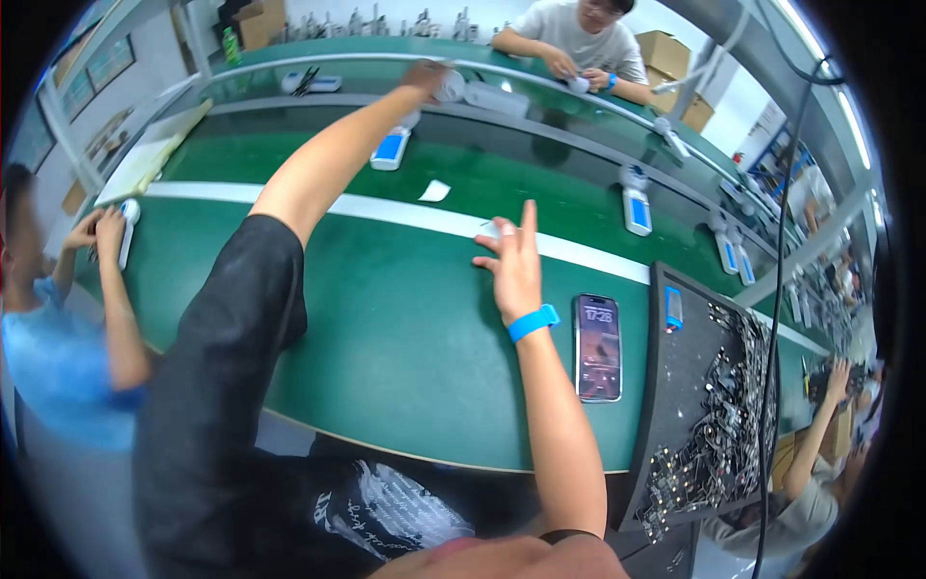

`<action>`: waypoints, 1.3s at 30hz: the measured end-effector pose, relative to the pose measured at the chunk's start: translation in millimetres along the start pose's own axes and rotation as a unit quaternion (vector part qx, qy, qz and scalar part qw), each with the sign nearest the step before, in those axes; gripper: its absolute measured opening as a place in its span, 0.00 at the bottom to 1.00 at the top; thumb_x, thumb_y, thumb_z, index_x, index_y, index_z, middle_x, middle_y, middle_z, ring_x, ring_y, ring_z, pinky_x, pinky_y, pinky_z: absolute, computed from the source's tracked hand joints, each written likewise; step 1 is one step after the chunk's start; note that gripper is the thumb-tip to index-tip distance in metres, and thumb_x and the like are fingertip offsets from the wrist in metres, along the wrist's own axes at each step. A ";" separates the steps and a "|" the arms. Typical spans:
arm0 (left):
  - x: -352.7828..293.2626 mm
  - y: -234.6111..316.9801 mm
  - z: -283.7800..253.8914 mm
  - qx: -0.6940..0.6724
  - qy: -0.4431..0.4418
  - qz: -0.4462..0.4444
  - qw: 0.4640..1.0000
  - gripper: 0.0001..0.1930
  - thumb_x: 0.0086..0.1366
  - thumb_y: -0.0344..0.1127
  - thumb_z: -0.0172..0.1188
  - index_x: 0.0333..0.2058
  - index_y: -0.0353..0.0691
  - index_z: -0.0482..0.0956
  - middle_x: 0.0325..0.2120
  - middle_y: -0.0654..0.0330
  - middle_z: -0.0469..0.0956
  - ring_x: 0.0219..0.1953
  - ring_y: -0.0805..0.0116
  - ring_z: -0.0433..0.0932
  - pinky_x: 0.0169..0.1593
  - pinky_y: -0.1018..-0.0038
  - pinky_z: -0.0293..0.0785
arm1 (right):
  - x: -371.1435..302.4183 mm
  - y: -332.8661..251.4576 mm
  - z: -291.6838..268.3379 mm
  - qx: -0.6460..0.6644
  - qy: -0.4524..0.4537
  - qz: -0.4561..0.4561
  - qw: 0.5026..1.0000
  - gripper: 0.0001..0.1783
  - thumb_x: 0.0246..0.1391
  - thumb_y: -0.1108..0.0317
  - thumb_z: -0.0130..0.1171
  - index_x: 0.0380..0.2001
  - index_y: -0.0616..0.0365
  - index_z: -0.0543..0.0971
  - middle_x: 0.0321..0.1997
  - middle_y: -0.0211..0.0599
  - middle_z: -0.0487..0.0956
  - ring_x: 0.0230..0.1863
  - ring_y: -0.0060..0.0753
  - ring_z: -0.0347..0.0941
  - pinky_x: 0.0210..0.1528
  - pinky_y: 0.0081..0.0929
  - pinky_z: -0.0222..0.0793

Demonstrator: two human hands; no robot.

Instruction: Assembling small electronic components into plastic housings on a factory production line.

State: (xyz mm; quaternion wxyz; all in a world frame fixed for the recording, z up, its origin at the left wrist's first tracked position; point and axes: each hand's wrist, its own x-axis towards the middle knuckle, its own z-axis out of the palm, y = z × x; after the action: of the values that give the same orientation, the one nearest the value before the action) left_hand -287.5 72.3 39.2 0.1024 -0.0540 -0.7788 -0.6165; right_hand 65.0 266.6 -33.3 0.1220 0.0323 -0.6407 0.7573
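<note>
Here's the left hand (424, 77) stretched across the green bench (386, 328), right at a white round-headed device (450, 88) on the far side; too blurred to tell whether it's gripping. Right hand (517, 265): fingers spread, over the white strip (598, 260), near a phone (598, 347).

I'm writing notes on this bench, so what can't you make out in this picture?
Head view:
Left hand: blurred, so its grip on the white round part is unclear.
White strip: part is hidden beneath the right hand.
Small parts in the black tray: too tiny and tangled to count.
Co-worker in light blue: cut off by the left edge.
</note>
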 end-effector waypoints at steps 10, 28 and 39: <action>-39.4 -32.8 -86.1 0.429 -0.148 -0.166 0.876 0.54 0.56 0.70 0.61 0.68 0.34 0.56 0.60 0.40 0.72 0.58 0.45 0.75 0.53 0.56 0.76 | 6.7 -0.8 -11.0 -0.109 -0.071 0.006 0.991 0.29 0.68 0.64 0.49 0.68 0.64 0.62 0.55 0.48 0.76 0.51 0.33 0.77 0.42 0.27 0.76; -303.4 32.9 -3.0 0.176 -0.292 0.160 0.926 0.25 0.63 0.32 0.60 0.59 0.34 0.72 0.41 0.52 0.83 0.41 0.67 0.81 0.44 0.71 0.77 | -53.4 -177.5 -324.3 -0.848 -0.049 0.040 0.526 0.32 0.47 0.79 0.57 0.60 0.58 0.72 0.57 0.55 0.73 0.59 0.61 0.71 0.61 0.46 0.71; -299.5 8.4 -8.5 -0.097 -0.345 0.032 0.933 0.10 0.62 0.31 0.64 0.42 0.34 0.85 0.37 0.60 0.84 0.41 0.71 0.81 0.47 0.75 0.77 | -71.0 -176.5 -406.7 -0.862 -0.162 0.103 0.469 0.18 0.48 0.77 0.57 0.45 0.60 0.80 0.47 0.51 0.76 0.54 0.56 0.74 0.56 0.43 0.74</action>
State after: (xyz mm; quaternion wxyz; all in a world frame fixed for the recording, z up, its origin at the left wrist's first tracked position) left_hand 6.5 78.7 -18.6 -0.1583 -0.2976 -0.7007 -0.6288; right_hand 217.4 680.7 50.1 -0.0972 -0.0332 -0.9765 -0.1894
